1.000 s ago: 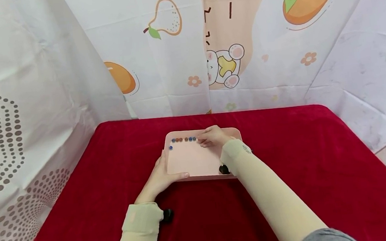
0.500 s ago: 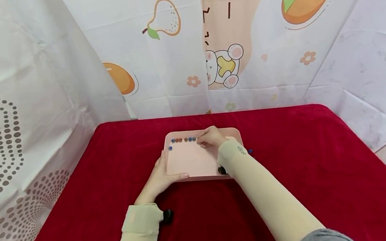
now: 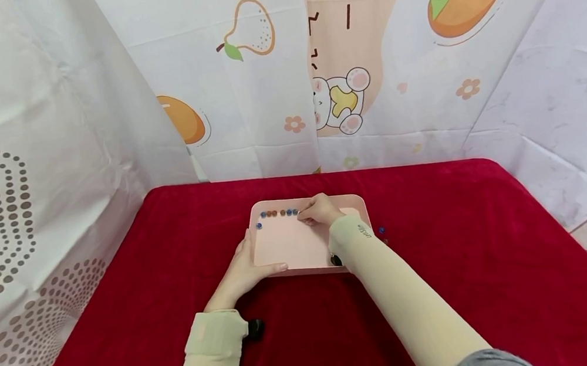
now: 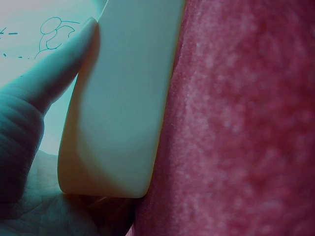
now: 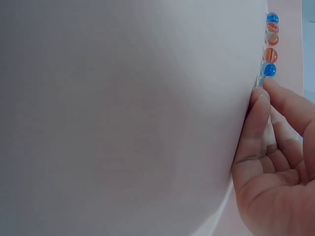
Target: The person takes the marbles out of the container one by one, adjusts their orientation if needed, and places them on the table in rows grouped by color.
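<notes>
A shallow pale pink tray point(image 3: 289, 245) lies before me. Glass marbles point(image 3: 269, 213) in blue and orange form a row along its back wall, and a single blue marble point(image 3: 259, 226) sits below the row's left end. My left hand point(image 3: 241, 273) grips the tray's front left corner; its thumb point(image 4: 74, 54) lies over the front rim. My right hand point(image 3: 320, 210) reaches into the tray at the row's right end. Its thumb and forefinger pinch a pale blue marble point(image 5: 261, 80), mostly hidden by the fingertips, beside a blue marble point(image 5: 268, 69).
A red velvet cloth point(image 3: 163, 266) covers the table. A blue marble point(image 3: 381, 230) and another small marble point(image 3: 386, 241) lie on it, right of the tray near my right sleeve point(image 3: 387, 274). A printed white curtain point(image 3: 258, 92) hangs behind.
My right hand and forearm have shifted slightly left along the row, uncovering marbles on the cloth to the right. The left hand still holds the tray corner.
</notes>
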A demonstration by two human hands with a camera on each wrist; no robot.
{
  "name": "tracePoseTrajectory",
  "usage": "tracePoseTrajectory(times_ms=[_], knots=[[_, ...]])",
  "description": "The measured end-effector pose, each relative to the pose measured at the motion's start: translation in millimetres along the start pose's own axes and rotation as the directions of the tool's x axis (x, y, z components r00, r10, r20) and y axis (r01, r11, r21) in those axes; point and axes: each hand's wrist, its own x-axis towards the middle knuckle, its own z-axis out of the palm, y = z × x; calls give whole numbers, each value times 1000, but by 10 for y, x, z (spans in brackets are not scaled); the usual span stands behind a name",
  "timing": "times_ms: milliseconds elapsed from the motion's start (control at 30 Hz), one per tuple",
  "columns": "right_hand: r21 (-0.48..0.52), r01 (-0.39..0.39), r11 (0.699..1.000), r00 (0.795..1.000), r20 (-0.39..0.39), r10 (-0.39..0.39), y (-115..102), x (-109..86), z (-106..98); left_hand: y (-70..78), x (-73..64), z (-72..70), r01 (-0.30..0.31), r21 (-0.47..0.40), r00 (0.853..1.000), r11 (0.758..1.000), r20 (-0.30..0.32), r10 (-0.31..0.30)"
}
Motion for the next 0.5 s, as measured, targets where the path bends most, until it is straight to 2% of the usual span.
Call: tracePoseTrajectory(times_ms=[500], knots=[[97, 29, 995, 996, 80, -37, 22, -20, -84, -8, -1, -5, 4, 13, 1000, 1000, 6, -4]])
